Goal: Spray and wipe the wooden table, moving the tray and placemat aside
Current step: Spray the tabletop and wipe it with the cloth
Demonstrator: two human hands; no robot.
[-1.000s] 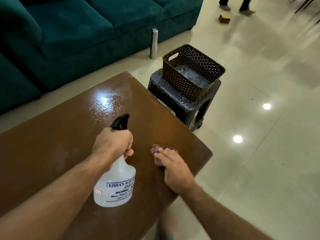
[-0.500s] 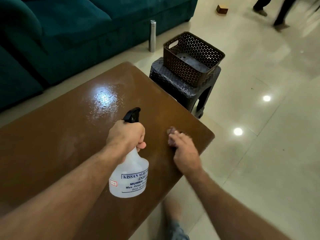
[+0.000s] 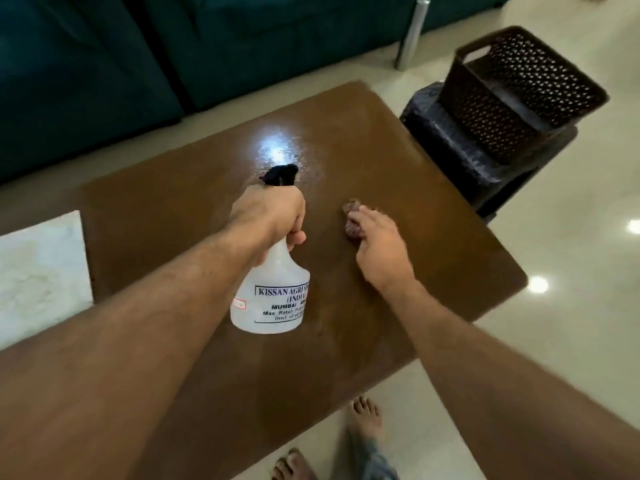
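Note:
My left hand (image 3: 273, 213) is shut round the neck of a translucent white spray bottle (image 3: 273, 296) with a black nozzle, held above the brown wooden table (image 3: 398, 161). To its right my right hand (image 3: 379, 249) presses a small dark brownish cloth (image 3: 350, 220) flat on the tabletop; only the cloth's far end shows past the fingers. The table surface shines wet near its far middle. A white placemat (image 3: 38, 275) lies on the table at the left edge of view.
A dark perforated basket (image 3: 519, 95) stands on a dark stool (image 3: 460, 150) just off the table's far right corner. A teal sofa (image 3: 104, 64) runs along the far side, with a steel bottle (image 3: 412, 32) on the floor. My bare feet (image 3: 363, 424) stand by the near edge.
The view has swung left and down, bringing the white placemat and my feet into sight. Both hands kept their hold, and the right hand with the cloth slid a little across the tabletop.

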